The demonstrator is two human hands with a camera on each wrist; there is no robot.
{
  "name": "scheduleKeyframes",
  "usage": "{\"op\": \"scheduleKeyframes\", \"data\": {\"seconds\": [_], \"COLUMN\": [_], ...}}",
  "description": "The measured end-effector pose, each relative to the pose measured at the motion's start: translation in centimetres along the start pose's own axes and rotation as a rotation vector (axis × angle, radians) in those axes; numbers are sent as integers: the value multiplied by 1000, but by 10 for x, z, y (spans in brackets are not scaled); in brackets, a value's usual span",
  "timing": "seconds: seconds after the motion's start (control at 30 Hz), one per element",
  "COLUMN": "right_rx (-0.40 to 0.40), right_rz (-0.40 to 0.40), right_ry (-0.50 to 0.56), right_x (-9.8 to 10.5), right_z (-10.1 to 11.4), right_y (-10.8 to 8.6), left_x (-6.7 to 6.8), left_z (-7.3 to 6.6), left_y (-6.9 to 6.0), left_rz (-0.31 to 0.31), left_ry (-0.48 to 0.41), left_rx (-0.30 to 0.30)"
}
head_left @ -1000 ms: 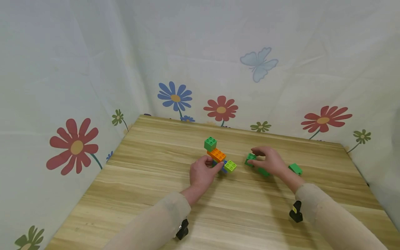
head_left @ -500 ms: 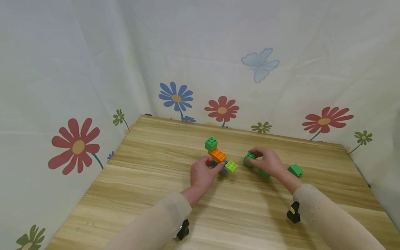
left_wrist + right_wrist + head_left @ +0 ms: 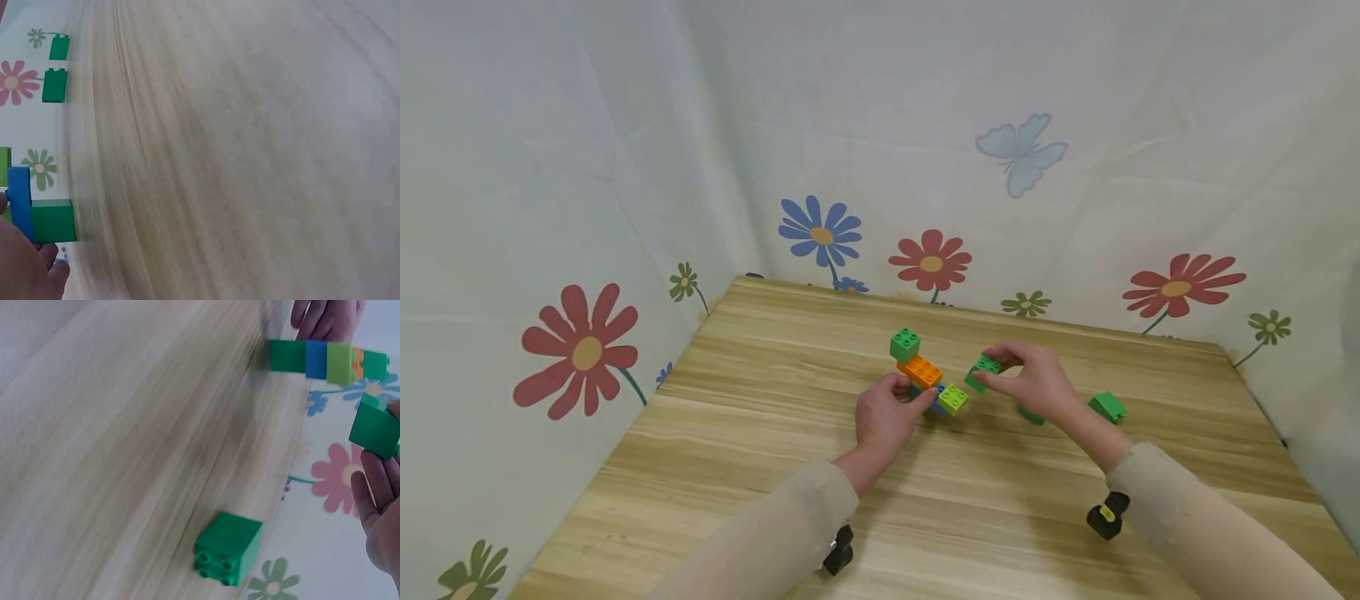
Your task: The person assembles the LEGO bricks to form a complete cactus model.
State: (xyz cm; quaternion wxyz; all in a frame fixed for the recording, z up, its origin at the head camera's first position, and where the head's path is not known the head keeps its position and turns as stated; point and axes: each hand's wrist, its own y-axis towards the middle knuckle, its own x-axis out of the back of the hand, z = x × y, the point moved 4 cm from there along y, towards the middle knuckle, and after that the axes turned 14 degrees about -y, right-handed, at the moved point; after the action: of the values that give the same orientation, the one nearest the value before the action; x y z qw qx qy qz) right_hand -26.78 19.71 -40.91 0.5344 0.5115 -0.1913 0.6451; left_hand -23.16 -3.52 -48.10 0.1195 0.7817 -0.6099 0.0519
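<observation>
Right grip [image 3: 1036, 385] pinched green block [image 3: 980, 374], likely light, rigid, best held by sides, while left grip [image 3: 886, 414] held brick stack [image 3: 922, 372] toward far edge of bench [image 3: 775, 367].

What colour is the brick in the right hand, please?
The brick is green, clearest in the right wrist view.

Stack [image 3: 922, 372] left, loose bricks [image 3: 1107, 407] right, tabletop [image 3: 977, 508] beneath

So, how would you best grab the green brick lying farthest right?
I'd probably pinch the smooth sides flanking its studded end, coming from above: the green brick appears to lie on its side, studs rightward, with its upper face uncovered.
</observation>
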Motion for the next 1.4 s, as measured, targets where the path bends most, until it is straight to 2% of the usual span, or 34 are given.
{"op": "scheduleKeyframes", "data": {"seconds": [0.23,0.5,0.93,1.4], "right_rx": [59,117,141,170], "right_rz": [-18,-14,26,1], "right_ry": [-6,-42,-63,-85], "right_x": [1,-8,-13,-12], "right_z": [20,28,40,43], "right_y": [-1,-1,0,-2], "left_x": [0,0,1,0], "left_z": [1,2,1,-1], "left_y": [0,-1,-3,-1], "left_rz": [-6,-4,0,6], "left_ry": [5,10,13,39], "left_rx": [-10,-11,-10,-53]}}
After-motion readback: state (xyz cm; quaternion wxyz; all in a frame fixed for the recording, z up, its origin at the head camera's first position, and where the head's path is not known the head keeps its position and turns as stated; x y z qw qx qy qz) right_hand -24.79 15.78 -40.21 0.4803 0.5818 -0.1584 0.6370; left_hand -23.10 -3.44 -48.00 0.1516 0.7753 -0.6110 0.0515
